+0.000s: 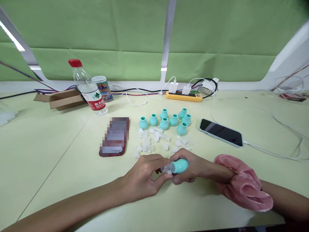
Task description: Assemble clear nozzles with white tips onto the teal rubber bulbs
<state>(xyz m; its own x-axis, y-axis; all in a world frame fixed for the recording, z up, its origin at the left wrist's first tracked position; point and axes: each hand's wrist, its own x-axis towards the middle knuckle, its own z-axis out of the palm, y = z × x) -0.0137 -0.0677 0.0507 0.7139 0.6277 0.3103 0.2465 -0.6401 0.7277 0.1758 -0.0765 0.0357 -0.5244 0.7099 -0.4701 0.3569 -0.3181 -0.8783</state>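
Close to the front of the table, my right hand (187, 167) is wrapped round a turquoise squeeze bulb (181, 166) lying on its side, its neck pointing left. A clear plastic tube piece (166, 168) sits at that neck. My left hand (149, 172) pinches this clear piece between thumb and fingers, with a small white bit by the thumb. Just beyond my hands lie loose clear and white plastic parts (146, 141). Behind them several more turquoise bulbs (164, 123) stand upright, mouths up.
A phone in a red case (114, 137) lies left, another phone (220, 132) with a white cable right. At the back stand a water bottle (89, 88), a can (103, 88), a cardboard box (66, 100) and a yellow power strip (184, 96). A pink scrunchie (243, 183) circles my right forearm.
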